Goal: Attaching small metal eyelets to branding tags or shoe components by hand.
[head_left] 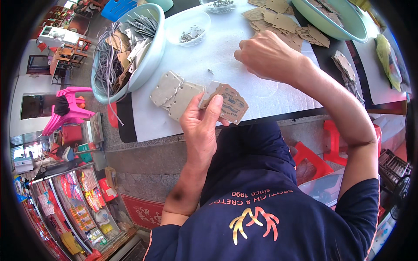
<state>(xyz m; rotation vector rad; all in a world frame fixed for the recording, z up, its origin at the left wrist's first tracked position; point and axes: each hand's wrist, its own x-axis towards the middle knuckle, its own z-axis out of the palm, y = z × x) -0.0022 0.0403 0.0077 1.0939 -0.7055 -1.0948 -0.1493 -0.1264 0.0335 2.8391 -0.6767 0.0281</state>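
- Dark navy shirt [296, 222]: two lines of reddish lettering, Latin letters and a number, upside down in view, beside a yellow-to-red emblem [254, 224] of branching strokes.
- Brown card [235, 104] in the left hand [201, 119]: small dark-blue print, a bolder mark among the lines.
- Red mat [141, 211] on the floor: pale characters, too blurred to read.
- Colourful packages [82, 217], lower left: print too small to read.
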